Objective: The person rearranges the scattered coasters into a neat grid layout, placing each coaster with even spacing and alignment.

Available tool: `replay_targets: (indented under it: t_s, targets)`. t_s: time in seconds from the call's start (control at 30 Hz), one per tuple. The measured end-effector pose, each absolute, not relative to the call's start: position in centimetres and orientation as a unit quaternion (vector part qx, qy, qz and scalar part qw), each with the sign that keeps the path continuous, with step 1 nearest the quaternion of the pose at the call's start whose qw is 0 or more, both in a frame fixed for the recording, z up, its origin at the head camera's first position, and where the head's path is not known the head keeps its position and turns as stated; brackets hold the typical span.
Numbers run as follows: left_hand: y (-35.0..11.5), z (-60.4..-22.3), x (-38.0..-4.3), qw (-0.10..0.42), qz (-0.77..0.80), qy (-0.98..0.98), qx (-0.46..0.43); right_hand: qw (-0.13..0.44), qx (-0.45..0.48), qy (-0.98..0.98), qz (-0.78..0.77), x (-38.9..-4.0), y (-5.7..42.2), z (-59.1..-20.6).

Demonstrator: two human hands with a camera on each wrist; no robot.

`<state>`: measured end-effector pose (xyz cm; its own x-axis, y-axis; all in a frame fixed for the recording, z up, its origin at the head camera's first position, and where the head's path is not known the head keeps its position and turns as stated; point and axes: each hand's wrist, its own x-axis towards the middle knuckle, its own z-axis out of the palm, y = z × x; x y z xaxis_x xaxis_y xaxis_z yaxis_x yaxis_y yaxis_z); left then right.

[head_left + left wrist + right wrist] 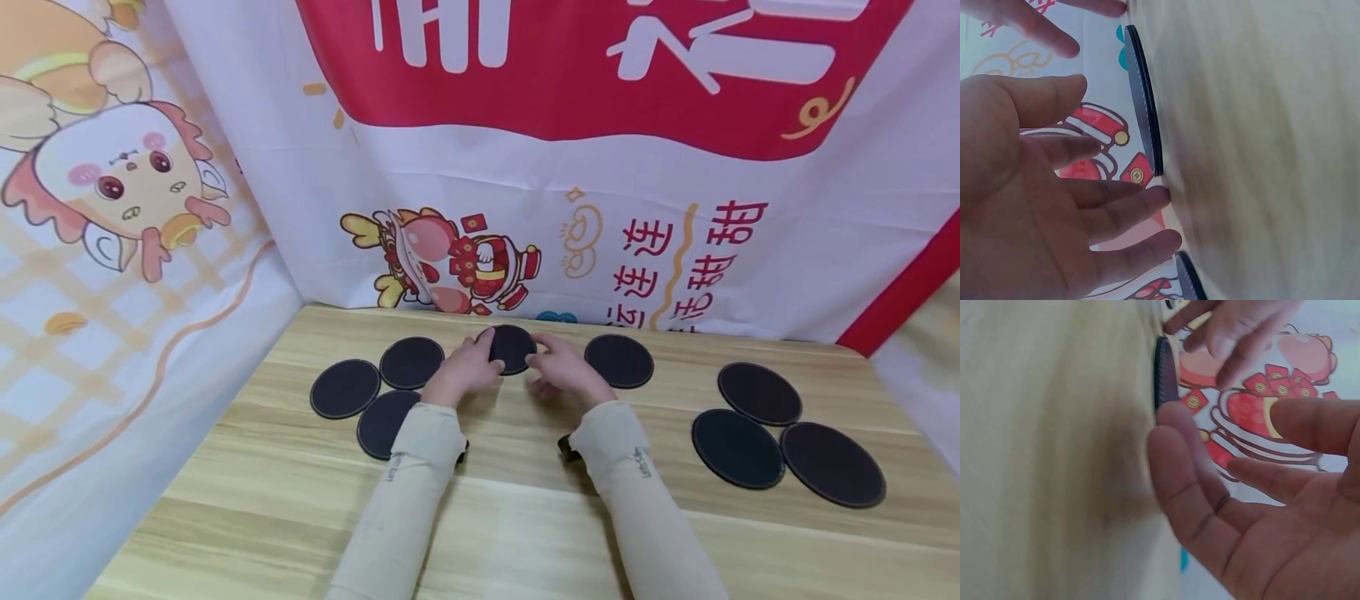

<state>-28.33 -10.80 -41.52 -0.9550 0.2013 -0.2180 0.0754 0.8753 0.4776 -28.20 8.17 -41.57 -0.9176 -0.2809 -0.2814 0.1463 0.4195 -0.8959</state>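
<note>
A round black coaster [513,350] with a stitched rim lies flat near the back of the wooden table, between my two hands. In the left wrist view the edge of this coaster [1145,106] looks thick, like two dark layers. My left hand [472,368] is at its left side, with the fingers spread and loosely bent, thumb apart from them. On its right side is my right hand [564,368], fingers relaxed and slightly curved. The right wrist view shows the fingertips [1169,456] of this hand overlapping the coaster's near end. Neither hand grips anything.
Three dark coasters [345,389] lie grouped on the left, one partly behind my left sleeve. Another coaster [619,361] lies right of my right hand. Three more [759,393] form a cluster on the right. A printed cloth [480,167] hangs along the table's back edge.
</note>
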Motion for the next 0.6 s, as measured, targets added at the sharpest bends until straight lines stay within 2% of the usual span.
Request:
replay_targets:
  t_s: [0.23, 0.6]
  targets:
    - [-10.1, -41.7, -28.9, 0.115, 0.253, 0.958, 0.075, 0.229, -0.033, 0.775, -0.588, -28.5, 8.0, -41.9]
    - [-10.1, -42.5, -29.3, 0.055, 0.353, 0.934, 0.018, 0.223, 0.043, 0.712, -0.665, -28.9, 8.5, -42.4]
